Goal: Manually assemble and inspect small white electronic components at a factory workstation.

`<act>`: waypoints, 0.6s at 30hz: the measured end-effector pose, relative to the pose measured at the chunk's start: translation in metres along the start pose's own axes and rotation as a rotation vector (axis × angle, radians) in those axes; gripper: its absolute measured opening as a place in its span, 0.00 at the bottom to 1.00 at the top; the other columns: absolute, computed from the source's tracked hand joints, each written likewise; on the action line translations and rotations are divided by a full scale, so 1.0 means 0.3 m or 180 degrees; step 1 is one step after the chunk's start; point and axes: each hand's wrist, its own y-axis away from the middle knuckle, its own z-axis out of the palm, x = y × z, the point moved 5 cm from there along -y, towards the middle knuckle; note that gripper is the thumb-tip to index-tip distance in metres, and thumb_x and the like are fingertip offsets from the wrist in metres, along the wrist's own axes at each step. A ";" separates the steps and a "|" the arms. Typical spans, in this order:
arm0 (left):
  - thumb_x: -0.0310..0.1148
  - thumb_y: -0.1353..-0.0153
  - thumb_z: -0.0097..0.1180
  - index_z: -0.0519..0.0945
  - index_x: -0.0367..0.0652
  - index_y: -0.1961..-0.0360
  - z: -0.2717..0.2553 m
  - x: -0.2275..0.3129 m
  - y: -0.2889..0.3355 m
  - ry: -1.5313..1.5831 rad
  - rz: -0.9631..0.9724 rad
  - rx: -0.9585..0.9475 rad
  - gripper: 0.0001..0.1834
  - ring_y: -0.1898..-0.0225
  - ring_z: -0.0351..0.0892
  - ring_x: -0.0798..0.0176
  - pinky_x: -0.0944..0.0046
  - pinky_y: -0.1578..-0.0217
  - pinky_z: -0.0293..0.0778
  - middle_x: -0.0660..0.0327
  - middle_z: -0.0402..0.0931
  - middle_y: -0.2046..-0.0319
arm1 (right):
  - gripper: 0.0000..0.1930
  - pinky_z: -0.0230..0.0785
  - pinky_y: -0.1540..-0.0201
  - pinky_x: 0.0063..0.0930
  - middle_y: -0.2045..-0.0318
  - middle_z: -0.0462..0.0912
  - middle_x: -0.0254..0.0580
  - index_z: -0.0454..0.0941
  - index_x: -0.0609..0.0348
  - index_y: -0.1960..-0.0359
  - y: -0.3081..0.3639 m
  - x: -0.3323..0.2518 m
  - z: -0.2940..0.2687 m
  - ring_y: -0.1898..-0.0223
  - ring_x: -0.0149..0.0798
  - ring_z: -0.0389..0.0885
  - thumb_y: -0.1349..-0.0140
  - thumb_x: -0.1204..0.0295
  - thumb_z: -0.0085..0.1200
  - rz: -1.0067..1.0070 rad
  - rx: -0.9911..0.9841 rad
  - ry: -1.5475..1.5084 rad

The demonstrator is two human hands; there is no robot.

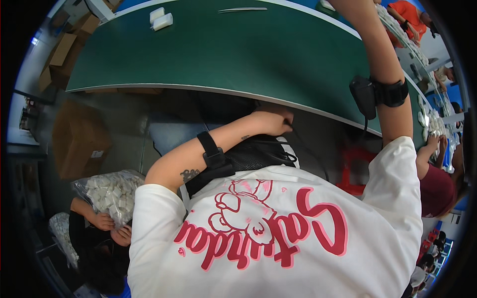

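Left hand (275,121) curled, grip closed on black cord (309,147) slanting down rightward, right grip outside view

A green workbench (223,54), bagged parts (110,194) and co-workers (438,194) (several) show a factory workshop.

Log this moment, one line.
left hand: holds black cable; right hand: out of view; green table: metal tweezers, two white blocks

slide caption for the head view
Left hand at a black cable by a green table bearing tweezers and two white pieces.
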 end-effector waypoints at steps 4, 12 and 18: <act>0.36 0.38 0.56 0.79 0.47 0.54 -0.079 -0.092 0.070 0.0066 0.0286 0.2383 0.13 0.54 0.78 0.50 0.55 0.52 0.72 0.53 0.79 0.58 | 0.07 0.67 0.60 0.29 0.70 0.78 0.42 0.77 0.65 0.66 0.013 -0.001 0.048 0.64 0.38 0.75 0.39 0.73 0.56 0.0158 -0.0242 -0.0162; 0.40 0.45 0.65 0.82 0.43 0.56 -0.058 0.001 0.148 0.1194 -0.0033 0.0618 0.18 0.70 0.81 0.61 0.63 0.62 0.76 0.59 0.82 0.71 | 0.07 0.69 0.62 0.27 0.71 0.78 0.42 0.77 0.67 0.67 0.076 0.031 0.104 0.68 0.35 0.76 0.39 0.74 0.57 0.0026 -0.0261 -0.0405; 0.30 0.31 0.49 0.71 0.42 0.37 -0.038 0.132 0.215 0.2888 0.0403 -0.0877 0.21 0.75 0.79 0.72 0.72 0.69 0.76 0.58 0.84 0.73 | 0.09 0.72 0.64 0.25 0.73 0.80 0.39 0.78 0.67 0.67 0.016 0.062 0.030 0.69 0.29 0.76 0.37 0.72 0.57 0.0391 -0.0255 -0.0358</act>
